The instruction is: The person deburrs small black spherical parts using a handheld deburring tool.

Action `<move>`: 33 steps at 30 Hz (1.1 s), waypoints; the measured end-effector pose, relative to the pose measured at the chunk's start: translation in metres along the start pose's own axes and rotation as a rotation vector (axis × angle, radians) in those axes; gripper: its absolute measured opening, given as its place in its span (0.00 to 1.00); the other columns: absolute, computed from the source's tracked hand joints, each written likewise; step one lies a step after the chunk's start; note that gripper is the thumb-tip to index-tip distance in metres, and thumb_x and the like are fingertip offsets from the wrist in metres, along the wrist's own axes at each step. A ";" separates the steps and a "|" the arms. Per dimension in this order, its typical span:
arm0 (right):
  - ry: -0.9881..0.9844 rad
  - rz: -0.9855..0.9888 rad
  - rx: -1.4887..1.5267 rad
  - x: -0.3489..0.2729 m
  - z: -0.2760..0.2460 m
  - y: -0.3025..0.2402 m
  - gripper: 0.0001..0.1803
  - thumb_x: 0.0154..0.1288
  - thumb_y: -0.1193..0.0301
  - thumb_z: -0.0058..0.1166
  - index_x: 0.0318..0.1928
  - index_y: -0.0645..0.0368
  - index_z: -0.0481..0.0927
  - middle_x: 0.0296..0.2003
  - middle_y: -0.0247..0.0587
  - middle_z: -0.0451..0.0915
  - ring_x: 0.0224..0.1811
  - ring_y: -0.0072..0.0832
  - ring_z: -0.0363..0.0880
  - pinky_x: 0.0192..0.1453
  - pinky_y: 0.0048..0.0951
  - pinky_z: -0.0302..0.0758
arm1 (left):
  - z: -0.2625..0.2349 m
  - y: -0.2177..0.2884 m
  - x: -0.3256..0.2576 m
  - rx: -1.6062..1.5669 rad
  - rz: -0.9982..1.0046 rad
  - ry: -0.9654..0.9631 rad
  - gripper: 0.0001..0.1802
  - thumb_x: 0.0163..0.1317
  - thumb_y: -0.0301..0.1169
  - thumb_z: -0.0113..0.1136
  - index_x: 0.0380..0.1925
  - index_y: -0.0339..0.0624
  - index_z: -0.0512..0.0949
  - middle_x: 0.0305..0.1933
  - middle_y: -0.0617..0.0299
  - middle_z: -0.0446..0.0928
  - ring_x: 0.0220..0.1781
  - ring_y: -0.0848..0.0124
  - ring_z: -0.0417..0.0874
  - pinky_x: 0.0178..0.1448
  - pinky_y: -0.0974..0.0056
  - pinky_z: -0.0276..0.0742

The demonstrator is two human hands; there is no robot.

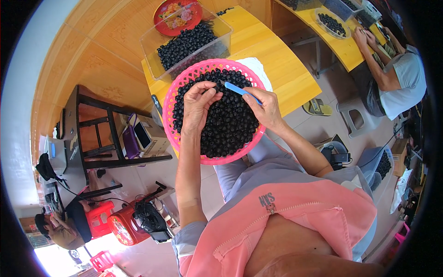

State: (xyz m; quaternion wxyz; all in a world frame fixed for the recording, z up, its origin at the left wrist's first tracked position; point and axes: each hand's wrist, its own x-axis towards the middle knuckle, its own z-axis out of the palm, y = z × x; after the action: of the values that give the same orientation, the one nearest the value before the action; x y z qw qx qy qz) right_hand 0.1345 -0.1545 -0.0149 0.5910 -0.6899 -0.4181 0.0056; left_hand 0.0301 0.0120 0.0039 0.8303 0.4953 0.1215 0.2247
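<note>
Single head-worn fisheye view, looking steeply down from above — close over the round pink plastic basket [177, 94] on the lap, yellow wooden worktop [272, 60] beyond, edges bending toward the rim.

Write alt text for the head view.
A person's left hand pinches a small black bead over a pink basket full of them, while the right hand holds a blue tool to it. A clear tub of more beads sits behind on a yellow table.
</note>
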 end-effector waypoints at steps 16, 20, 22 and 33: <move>-0.044 0.000 0.013 0.000 -0.002 -0.003 0.10 0.57 0.69 0.55 0.34 0.64 0.79 0.26 0.45 0.79 0.22 0.32 0.78 0.25 0.27 0.71 | 0.000 0.001 0.000 -0.056 0.030 -0.024 0.12 0.52 0.16 0.58 0.37 0.35 0.74 0.35 0.58 0.77 0.36 0.71 0.80 0.45 0.69 0.78; -0.023 -0.043 0.022 -0.001 -0.001 -0.001 0.10 0.57 0.69 0.55 0.34 0.64 0.79 0.26 0.45 0.79 0.22 0.32 0.78 0.24 0.27 0.71 | 0.000 0.000 0.000 -0.045 0.040 -0.013 0.11 0.51 0.15 0.59 0.35 0.34 0.74 0.34 0.57 0.78 0.36 0.72 0.80 0.45 0.70 0.78; -0.093 -0.020 0.046 0.000 -0.002 -0.003 0.10 0.57 0.69 0.55 0.33 0.64 0.79 0.27 0.45 0.80 0.22 0.32 0.78 0.24 0.27 0.71 | -0.001 -0.001 0.000 -0.044 0.041 -0.020 0.11 0.50 0.15 0.59 0.35 0.34 0.74 0.34 0.57 0.78 0.36 0.72 0.80 0.44 0.70 0.78; -0.102 -0.019 0.039 -0.001 -0.002 -0.001 0.10 0.57 0.68 0.55 0.33 0.64 0.79 0.27 0.45 0.80 0.21 0.32 0.78 0.24 0.27 0.71 | -0.001 -0.001 -0.001 -0.046 0.045 -0.037 0.10 0.48 0.14 0.60 0.32 0.35 0.75 0.35 0.57 0.77 0.35 0.71 0.80 0.43 0.69 0.78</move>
State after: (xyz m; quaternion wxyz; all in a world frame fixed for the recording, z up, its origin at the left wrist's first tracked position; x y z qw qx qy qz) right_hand 0.1348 -0.1566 -0.0139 0.5820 -0.6731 -0.4542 0.0434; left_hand 0.0293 0.0123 0.0022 0.8382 0.4829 0.0898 0.2369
